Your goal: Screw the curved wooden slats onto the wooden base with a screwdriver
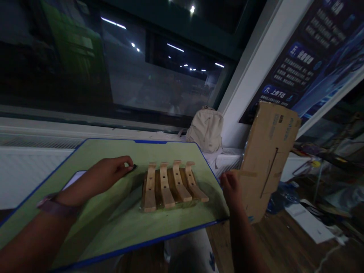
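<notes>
Currently, my left hand [115, 168] pinches a small black object [134, 167], left of four curved, pale wooden pieces [165, 194] on the pale-green, blue-rimmed counter [170, 149]; my right hand [231, 189] is curled, contents unclear. The pieces look light, stiff; I'd grasp their edges.

Four curved wooden pieces [180, 186] on a green table [113, 216] between left hand [113, 170] and right hand [231, 188].
</notes>
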Available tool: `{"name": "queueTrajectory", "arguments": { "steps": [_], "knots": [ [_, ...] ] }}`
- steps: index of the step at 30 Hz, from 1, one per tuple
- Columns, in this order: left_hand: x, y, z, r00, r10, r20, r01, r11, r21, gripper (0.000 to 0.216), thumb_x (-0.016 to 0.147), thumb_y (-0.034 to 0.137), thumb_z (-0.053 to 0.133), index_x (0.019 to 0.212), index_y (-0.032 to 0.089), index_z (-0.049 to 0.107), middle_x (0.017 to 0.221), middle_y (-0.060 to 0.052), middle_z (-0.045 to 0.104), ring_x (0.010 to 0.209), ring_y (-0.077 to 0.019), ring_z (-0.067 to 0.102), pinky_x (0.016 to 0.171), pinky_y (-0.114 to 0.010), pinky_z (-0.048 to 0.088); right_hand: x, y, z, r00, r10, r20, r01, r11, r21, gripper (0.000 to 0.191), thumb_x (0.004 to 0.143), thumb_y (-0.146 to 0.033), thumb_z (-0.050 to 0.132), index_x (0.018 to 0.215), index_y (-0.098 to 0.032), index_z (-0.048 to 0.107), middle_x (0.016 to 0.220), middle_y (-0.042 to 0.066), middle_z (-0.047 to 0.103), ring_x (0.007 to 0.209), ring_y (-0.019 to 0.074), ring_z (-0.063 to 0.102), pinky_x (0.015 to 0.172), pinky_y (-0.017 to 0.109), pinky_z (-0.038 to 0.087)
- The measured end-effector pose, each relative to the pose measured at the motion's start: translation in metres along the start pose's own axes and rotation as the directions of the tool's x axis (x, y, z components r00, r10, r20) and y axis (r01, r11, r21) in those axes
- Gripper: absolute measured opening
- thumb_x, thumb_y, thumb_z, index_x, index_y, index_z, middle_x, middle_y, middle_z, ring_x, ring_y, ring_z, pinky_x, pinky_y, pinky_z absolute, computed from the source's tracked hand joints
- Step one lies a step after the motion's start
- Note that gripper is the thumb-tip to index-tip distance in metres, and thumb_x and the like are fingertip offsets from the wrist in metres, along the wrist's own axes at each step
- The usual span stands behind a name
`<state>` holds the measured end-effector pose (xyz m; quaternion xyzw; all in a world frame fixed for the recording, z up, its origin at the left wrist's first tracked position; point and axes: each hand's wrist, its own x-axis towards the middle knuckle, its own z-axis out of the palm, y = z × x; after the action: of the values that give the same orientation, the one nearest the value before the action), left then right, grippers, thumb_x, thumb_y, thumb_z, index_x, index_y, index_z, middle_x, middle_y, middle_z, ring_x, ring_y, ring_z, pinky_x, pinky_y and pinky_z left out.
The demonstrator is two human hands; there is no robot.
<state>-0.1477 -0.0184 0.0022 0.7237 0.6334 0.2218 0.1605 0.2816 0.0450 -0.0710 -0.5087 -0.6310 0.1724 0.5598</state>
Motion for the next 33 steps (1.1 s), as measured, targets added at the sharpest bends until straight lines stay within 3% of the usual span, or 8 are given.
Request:
{"name": "queueTrajectory", "arguments": {
  "steps": [3,6,12,17,23,27,30,33],
  "knots": [
    [0.003,0.006,0.004,1.000,0.000,-0.010,0.001,0.998,0.061,0.027,0.085,0.040,0.043,0.083,0.022,0.062,0.069,-0.003,0.067,0.065,-0.0215,0.061,0.060,-0.028,0.038,0.017,-0.010,0.000,1.000,0.003,0.000,-0.003,0.998,0.067,0.024,0.083,-0.045,0.056,0.083,-0.022,0.051,0.065,-0.003,0.053,0.054,0.0123,0.049,0.050,0.025,0.042],
    [0.004,0.008,0.013,0.997,-0.038,0.068,0.026,0.985,0.170,0.019,0.080,0.028,0.047,0.073,0.020,0.062,0.072,-0.005,0.068,0.067,-0.0218,0.062,0.059,-0.028,0.037,0.028,-0.014,0.006,1.000,0.002,0.011,-0.003,0.994,0.106,0.023,0.081,-0.044,0.060,0.085,-0.022,0.053,0.067,-0.003,0.054,0.055,0.0118,0.050,0.051,0.025,0.042],
    [0.006,0.001,0.045,0.982,-0.102,0.159,0.057,0.962,0.268,0.014,0.080,0.019,0.051,0.076,0.018,0.064,0.079,-0.010,0.071,0.075,-0.0238,0.066,0.062,-0.029,0.039,0.024,0.007,0.026,0.998,0.025,0.062,-0.033,0.991,0.128,0.023,0.079,-0.042,0.061,0.081,-0.020,0.054,0.065,-0.002,0.056,0.052,0.0113,0.050,0.048,0.025,0.041],
    [0.010,-0.002,0.060,0.979,-0.101,0.177,0.049,0.959,0.279,0.016,0.080,0.018,0.049,0.077,0.016,0.065,0.082,-0.013,0.071,0.077,-0.0254,0.067,0.063,-0.031,0.041,0.020,0.018,0.027,0.997,0.023,0.073,-0.031,0.993,0.112,0.021,0.080,-0.040,0.061,0.083,-0.020,0.055,0.062,-0.003,0.053,0.051,0.0107,0.049,0.047,0.024,0.041],
    [0.012,0.002,0.042,0.993,-0.100,0.059,0.082,0.963,0.255,0.024,0.082,0.027,0.055,0.103,0.018,0.060,0.089,-0.010,0.071,0.081,-0.0245,0.066,0.065,-0.030,0.042,0.032,0.004,0.015,0.993,-0.024,0.114,0.013,0.995,0.094,0.022,0.078,-0.041,0.065,0.081,-0.020,0.059,0.063,-0.003,0.056,0.051,0.0104,0.050,0.047,0.024,0.041],
    [0.015,0.004,0.017,0.995,-0.078,-0.058,0.086,0.983,0.164,0.026,0.087,0.039,0.049,0.103,0.021,0.058,0.089,-0.005,0.070,0.077,-0.0201,0.065,0.064,-0.027,0.042,0.051,-0.034,0.004,0.983,-0.132,0.127,0.134,0.991,-0.012,0.018,0.079,-0.036,0.065,0.086,-0.019,0.064,0.069,0.000,0.062,0.057,0.0127,0.057,0.053,0.026,0.046],
    [0.014,0.004,0.012,0.994,-0.083,-0.067,0.089,0.991,0.096,0.028,0.084,0.042,0.052,0.100,0.020,0.061,0.088,-0.004,0.070,0.073,-0.0195,0.064,0.062,-0.027,0.042,0.063,-0.079,0.007,0.902,-0.332,0.275,0.377,0.917,-0.128,0.014,0.084,-0.031,0.061,0.090,-0.020,0.067,0.074,0.002,0.066,0.065,0.0150,0.062,0.062,0.029,0.049],
    [0.006,0.009,0.020,0.998,-0.033,0.051,0.030,0.998,0.055,0.027,0.081,0.039,0.056,0.098,0.019,0.063,0.087,-0.005,0.070,0.076,-0.0207,0.064,0.066,-0.029,0.043,0.067,-0.124,0.026,0.683,-0.511,0.523,0.631,0.773,-0.069,0.017,0.090,-0.028,0.052,0.094,-0.022,0.067,0.085,0.004,0.070,0.078,0.0168,0.065,0.070,0.030,0.050]
  ]
}}
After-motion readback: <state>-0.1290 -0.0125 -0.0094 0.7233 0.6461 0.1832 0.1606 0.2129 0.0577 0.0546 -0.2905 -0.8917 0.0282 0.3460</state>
